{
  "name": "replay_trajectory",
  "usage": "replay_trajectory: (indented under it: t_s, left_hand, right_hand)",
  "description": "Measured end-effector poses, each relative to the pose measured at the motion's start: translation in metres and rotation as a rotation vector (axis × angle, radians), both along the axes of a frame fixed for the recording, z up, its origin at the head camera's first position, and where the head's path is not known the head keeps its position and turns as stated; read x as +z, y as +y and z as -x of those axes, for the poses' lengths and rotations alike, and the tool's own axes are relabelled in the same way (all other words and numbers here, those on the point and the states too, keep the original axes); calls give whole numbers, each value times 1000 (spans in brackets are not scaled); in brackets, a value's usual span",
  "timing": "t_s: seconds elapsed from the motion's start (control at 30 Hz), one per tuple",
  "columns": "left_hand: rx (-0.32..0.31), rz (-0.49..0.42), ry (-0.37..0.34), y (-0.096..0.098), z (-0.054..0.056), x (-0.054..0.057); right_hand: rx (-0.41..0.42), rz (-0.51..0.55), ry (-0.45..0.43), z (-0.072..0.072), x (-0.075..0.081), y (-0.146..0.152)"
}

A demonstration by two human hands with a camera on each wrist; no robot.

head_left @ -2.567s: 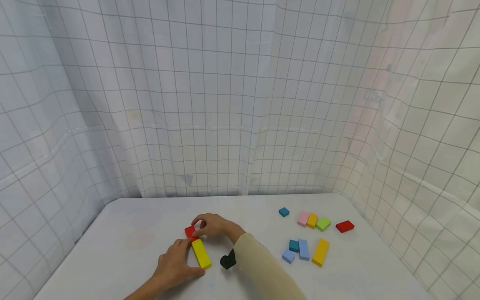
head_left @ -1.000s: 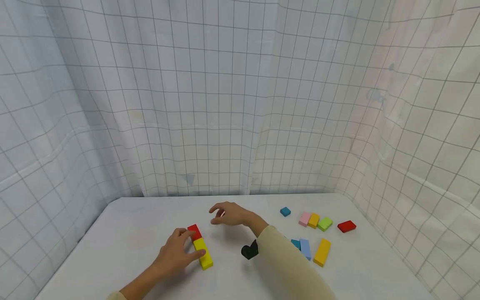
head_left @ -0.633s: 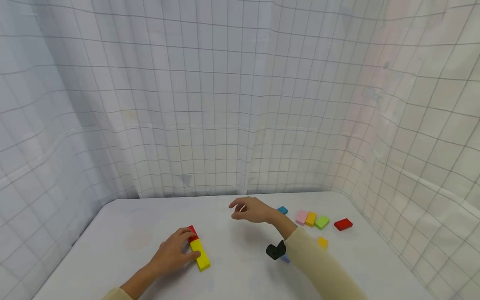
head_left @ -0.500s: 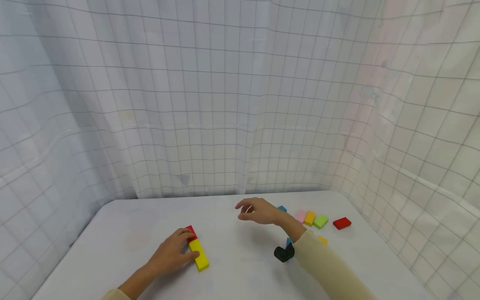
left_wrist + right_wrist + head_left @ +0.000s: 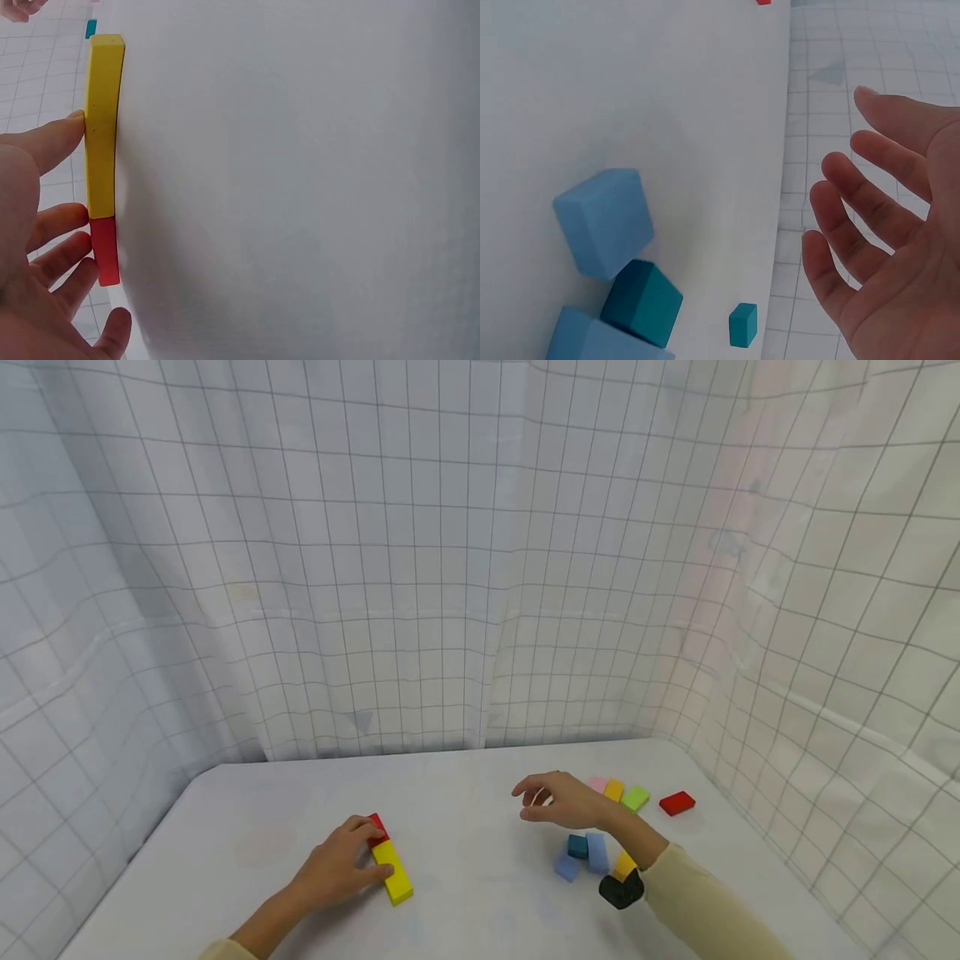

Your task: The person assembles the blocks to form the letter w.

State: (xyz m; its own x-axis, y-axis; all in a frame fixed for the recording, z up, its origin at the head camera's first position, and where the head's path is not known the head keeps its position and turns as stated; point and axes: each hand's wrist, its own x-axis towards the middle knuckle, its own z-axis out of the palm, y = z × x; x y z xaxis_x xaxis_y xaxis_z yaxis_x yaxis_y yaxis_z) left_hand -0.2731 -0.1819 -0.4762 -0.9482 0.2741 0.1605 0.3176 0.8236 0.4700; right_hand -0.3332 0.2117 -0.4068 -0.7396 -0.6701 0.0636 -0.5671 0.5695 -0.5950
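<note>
A long yellow block (image 5: 393, 872) and a short red block (image 5: 106, 252) lie end to end in one line on the left half of the table. My left hand (image 5: 335, 866) is beside them, its fingers relaxed. In the left wrist view its thumb meets the yellow block's side and its fingertips are right at the red block. My right hand (image 5: 564, 800) hovers over the table's right half with loosely bent, spread fingers and nothing between them. Below it in the head view lie a teal block (image 5: 577, 846), a small light-blue block (image 5: 567, 866) and a longer light-blue block (image 5: 597, 853).
Farther right are an orange block (image 5: 614, 790), a lime-green block (image 5: 635, 798) and a red block (image 5: 677, 802). A pink block (image 5: 597, 784) and a yellow-orange block (image 5: 625, 865) are partly hidden by my right arm. A grid-patterned curtain (image 5: 405, 568) encloses the white table (image 5: 465, 910).
My right hand has let go of the short red block and moved right, to above the other blocks. My left hand has stayed beside the yellow and red blocks, its fingers now looser.
</note>
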Motion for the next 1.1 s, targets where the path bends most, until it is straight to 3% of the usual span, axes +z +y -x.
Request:
replay_trajectory:
  t_s: [0.23, 0.53, 0.7, 0.83, 0.97, 1.1]
  left_hand:
    - [5, 5, -15, 1, 0, 0]
    - [22, -12, -27, 2, -2, 3]
    - [21, -15, -19, 1, 1, -1]
    - [12, -23, -8, -1, 3, -3]
    - [21, -18, -16, -1, 2, -4]
    - [30, -26, -11, 0, 2, -6]
  right_hand:
    - [-16, 16, -62, -15, -8, 26]
    - [14, 25, -143, -24, -24, 46]
    - [14, -88, -192, -32, -32, 54]
    - [31, -188, -177, -34, -34, 56]
    - [126, -171, -111, -29, -41, 60]
    - [138, -145, -115, -28, -41, 58]
